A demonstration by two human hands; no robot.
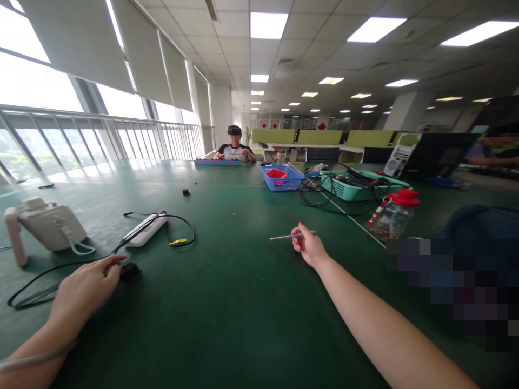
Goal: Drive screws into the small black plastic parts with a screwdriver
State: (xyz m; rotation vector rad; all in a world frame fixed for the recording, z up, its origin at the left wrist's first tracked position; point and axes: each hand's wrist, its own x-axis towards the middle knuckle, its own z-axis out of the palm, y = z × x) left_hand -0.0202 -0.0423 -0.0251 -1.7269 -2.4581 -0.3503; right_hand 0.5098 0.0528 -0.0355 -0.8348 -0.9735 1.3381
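Observation:
My right hand (310, 247) is closed around a thin, pen-like tool (284, 236), held above the green table with its pale, narrow tip to the left. The exact kind of tool is too small to make out. On the left, my left hand (87, 283) is low over the table, fingers stretched forward and thumb apart. Right beside its fingertips lies a small black object (130, 271); whether they touch I cannot tell. A black cable (182, 219) with a yellow tag loops past the fingers and over a white power strip-like block (146, 230).
At left stands a beige device (54, 227) with a strap. Farther back are a blue basket (284, 183), a green basket (348, 190) heaped with cables, and a red-lidded jar (392, 219). A person (235, 146) sits at the far end behind a blue tray (217, 162).

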